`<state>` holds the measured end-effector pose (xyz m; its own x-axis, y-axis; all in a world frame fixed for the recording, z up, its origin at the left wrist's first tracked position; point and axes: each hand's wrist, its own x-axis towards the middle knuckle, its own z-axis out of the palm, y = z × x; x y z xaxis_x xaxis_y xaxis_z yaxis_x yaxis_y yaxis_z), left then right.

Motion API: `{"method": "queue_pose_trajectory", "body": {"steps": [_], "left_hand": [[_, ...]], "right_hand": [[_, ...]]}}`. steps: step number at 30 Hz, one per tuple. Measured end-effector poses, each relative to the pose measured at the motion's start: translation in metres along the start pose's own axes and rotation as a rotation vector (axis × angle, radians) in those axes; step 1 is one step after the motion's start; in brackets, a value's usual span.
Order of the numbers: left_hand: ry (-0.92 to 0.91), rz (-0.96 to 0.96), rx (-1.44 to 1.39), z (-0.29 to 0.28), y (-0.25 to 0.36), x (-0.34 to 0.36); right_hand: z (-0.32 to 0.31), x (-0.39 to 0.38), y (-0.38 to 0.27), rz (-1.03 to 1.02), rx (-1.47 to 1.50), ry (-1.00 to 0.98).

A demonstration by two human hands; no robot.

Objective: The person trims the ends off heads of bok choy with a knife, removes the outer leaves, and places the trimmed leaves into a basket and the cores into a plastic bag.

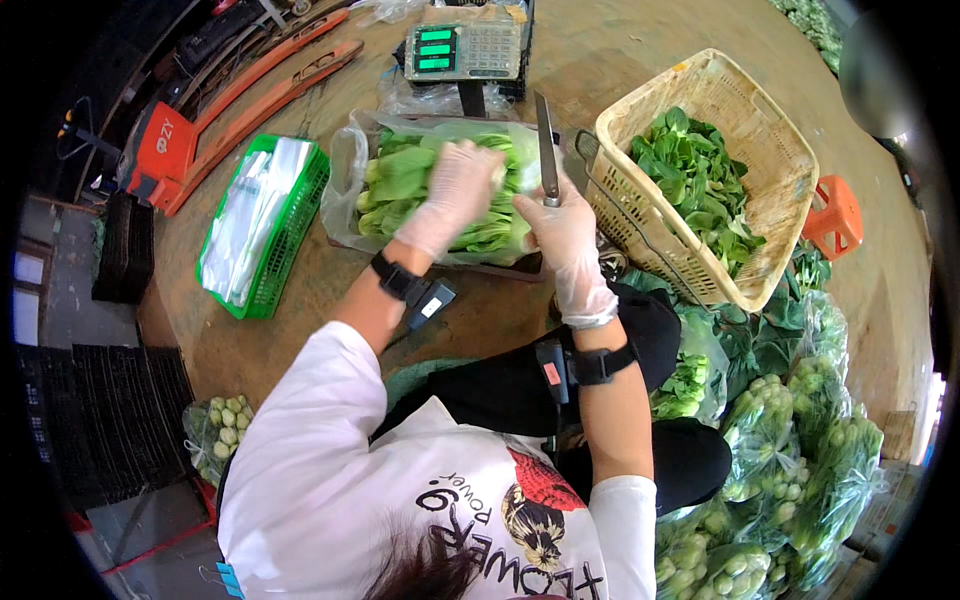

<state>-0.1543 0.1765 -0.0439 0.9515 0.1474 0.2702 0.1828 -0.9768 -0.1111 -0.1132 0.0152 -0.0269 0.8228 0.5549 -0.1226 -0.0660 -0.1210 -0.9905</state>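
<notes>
My left hand (460, 195), in a clear glove, is closed around a head of leafy greens (400, 175). The pale stem end points right and the leaves spread left; the fingers are slightly blurred. Beneath it, more greens (482, 232) lie in an open clear plastic bag (345, 190) on a low platform. My right hand (568, 228), gloved too, grips a knife (546, 145) by its handle at the bag's right edge. The blade stands upright, pointing away from me. Both wrists carry black straps with small devices.
A scale display (463, 52) stands behind the bag. Right of my hands is a cream crate (775, 150) of loose greens (695, 185); a green basket (265, 285) with plastic bags (255, 220) sits left. Bagged vegetables (760, 440) crowd my right side. An orange pallet jack (160, 145) and stool (835, 215) stand farther off.
</notes>
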Motion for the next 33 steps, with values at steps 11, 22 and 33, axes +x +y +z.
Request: {"method": "queue_pose_trajectory", "body": {"steps": [11,22,33], "left_hand": [[0.126,0.401,-0.328,0.106,0.016,0.044],[-0.262,-0.174,-0.686,0.019,-0.033,-0.01],[-0.7,0.746,-1.213,-0.037,0.316,-0.007]], "right_hand": [[-0.041,-0.013,0.027,-0.056,0.373,-0.173],[-0.264,-0.17,0.017,0.326,-1.016,0.586],[-0.328,-0.243,0.044,0.567,-0.113,0.679]]}}
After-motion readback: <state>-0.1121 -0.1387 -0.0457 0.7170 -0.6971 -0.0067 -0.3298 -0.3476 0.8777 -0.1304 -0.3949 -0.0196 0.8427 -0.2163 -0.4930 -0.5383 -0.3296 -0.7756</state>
